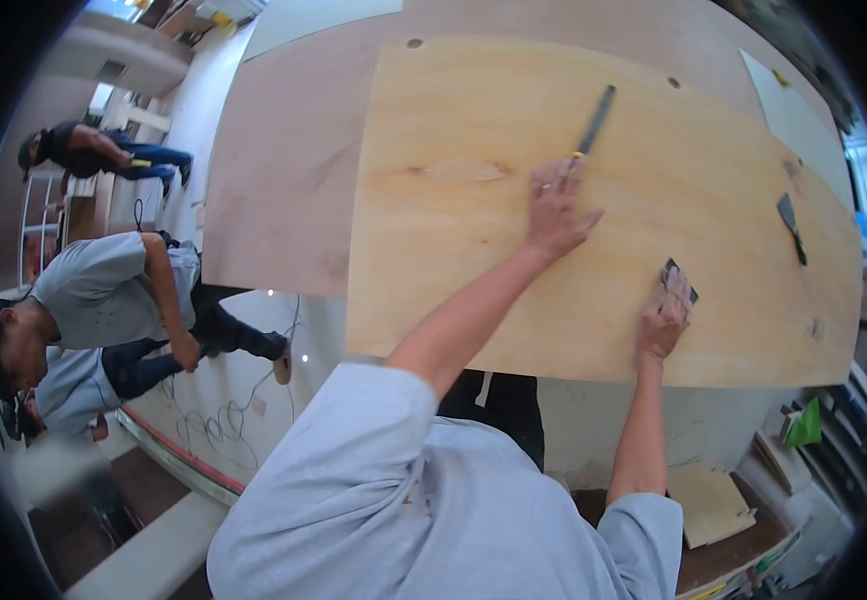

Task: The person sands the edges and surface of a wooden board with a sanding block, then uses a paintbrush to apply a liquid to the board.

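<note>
Head view: a broad, pale-yellow plywood panel [474, 270] filled the frame's centre.
Right hand [664, 318]: fingers closed over a dark, flat, angular piece [668, 269] on the panel, right of centre.
Left hand [557, 218]: spread, apparently gripping nothing, by a slim grey tool [599, 118] — contact unclear.
Dark piece: level, even pressure probably served best.
Lower right: thin tan board [706, 503] — no container surely identifiable.
</note>
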The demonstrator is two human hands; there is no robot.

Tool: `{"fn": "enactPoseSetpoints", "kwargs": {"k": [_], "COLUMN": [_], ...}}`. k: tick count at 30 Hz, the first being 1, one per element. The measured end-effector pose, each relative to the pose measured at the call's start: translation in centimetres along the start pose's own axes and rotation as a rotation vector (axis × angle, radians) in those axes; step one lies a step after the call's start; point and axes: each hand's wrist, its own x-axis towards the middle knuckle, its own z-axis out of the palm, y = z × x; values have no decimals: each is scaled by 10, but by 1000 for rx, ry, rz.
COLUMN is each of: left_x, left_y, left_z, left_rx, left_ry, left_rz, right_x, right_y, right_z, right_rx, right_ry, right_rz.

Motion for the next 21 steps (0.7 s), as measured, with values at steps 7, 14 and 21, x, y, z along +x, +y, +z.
{"fn": "enactPoseSetpoints", "kwargs": {"k": [7,14,21], "left_x": [17,-38,-134], "left_y": [-25,-71,-162], "left_z": [32,-57,-224], "left_rx": [73,36,429], "left_ry": [133,213,391], "left_rz": [58,75,-168], "right_x": [2,1,-3], "right_y": [-6,0,-1], "right_z": [-8,-4,-5], "right_rx": [-30,-16,-19], "right_ry": [1,-2,9], "right_rz": [10,2,14]}}
